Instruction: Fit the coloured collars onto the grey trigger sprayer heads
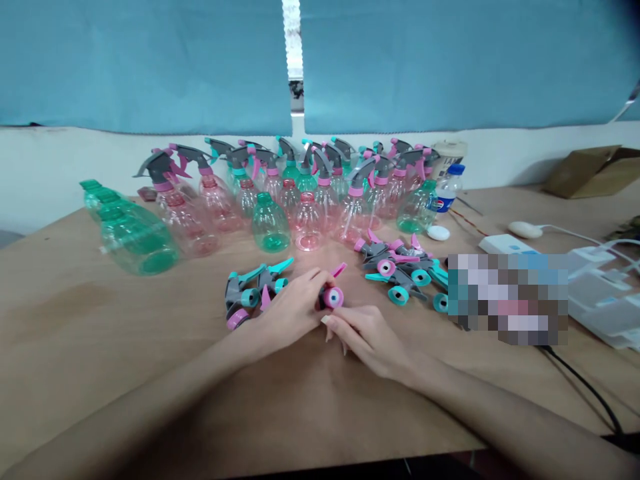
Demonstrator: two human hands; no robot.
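In the middle of the table, my left hand [300, 300] is closed around a grey trigger spray head [334, 298] with a pink collar and pink trigger. The collar's open end faces me, showing a white and dark centre. My right hand [363, 337] pinches at the collar's lower edge, its thumb and fingertips close together. Any small part between those fingertips is hidden. Left of my left hand lie several spray heads [250, 297] with teal or pink collars. A larger pile of spray heads [399, 295] lies beyond my right hand.
Behind stand clear pink bottles [307, 230] and green bottles [271, 230], many topped with spray heads. Open green bottles [140, 243] group at left. To the right are a Pepsi bottle [445, 200], a white round lid [439, 233], a cardboard box [590, 173], plastic trays [600, 293] and a black cable [585, 387].
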